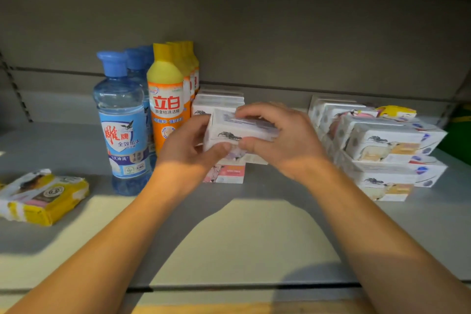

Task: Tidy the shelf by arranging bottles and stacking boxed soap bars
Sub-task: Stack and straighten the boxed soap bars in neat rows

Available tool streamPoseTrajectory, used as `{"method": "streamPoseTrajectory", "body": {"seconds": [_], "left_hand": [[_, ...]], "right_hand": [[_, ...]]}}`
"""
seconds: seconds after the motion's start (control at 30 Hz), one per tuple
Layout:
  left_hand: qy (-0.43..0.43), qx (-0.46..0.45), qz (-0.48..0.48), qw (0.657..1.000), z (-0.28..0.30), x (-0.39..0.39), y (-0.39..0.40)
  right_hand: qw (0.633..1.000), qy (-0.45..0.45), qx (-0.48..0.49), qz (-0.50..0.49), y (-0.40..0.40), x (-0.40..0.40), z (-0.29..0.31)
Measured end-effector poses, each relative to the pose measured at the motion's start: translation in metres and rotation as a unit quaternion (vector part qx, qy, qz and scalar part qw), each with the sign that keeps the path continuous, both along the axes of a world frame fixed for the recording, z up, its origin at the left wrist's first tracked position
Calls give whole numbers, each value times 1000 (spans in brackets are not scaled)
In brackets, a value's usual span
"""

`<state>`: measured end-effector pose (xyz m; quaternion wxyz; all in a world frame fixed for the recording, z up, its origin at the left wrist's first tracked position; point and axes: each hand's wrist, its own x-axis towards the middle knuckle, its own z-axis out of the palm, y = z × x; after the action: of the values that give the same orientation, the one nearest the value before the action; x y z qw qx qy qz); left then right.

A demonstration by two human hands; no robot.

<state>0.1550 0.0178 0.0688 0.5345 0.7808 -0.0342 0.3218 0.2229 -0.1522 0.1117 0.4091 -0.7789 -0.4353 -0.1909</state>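
Both hands hold one white soap box [229,127] with a goat picture, above a pink-printed soap box [225,173] lying on the grey shelf [254,224]. My left hand [186,145] grips its left end, thumb under the front. My right hand [277,135] grips its right end, fingers curled over the top. More white soap boxes [219,99] are stacked behind. To the left stand a row of blue bottles [122,122] and a row of orange bottles with yellow caps [168,99].
A loose pile of white soap boxes [377,145] fills the right side of the shelf, with a yellow packet [396,111] behind it. A yellow and white wrapped packet [40,196] lies at the left front. The shelf's front edge [242,288] runs below my forearms.
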Motion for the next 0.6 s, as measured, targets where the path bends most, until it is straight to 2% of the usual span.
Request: {"method": "streamPoseTrajectory", "body": {"seconds": [0.07,0.17,0.2,0.3,0.43,0.6], "left_hand": [[-7,-42,-5,999,1,-1,0],[-5,-113,-30,993,0,-2,0],[1,-120,-31,992,-1,-1,0],[34,-155,-33,987,-4,1,-2],[63,-232,-95,966,-8,2,-3],[59,-108,-151,981,-10,0,3]], "right_hand": [[997,30,75,8,-1,6,-13],[964,207,148,73,-4,13,-30],[955,234,159,88,-5,16,-34],[950,241,182,83,-5,23,-39],[934,271,227,51,-5,24,-41],[876,402,260,64,-8,26,-39]]}}
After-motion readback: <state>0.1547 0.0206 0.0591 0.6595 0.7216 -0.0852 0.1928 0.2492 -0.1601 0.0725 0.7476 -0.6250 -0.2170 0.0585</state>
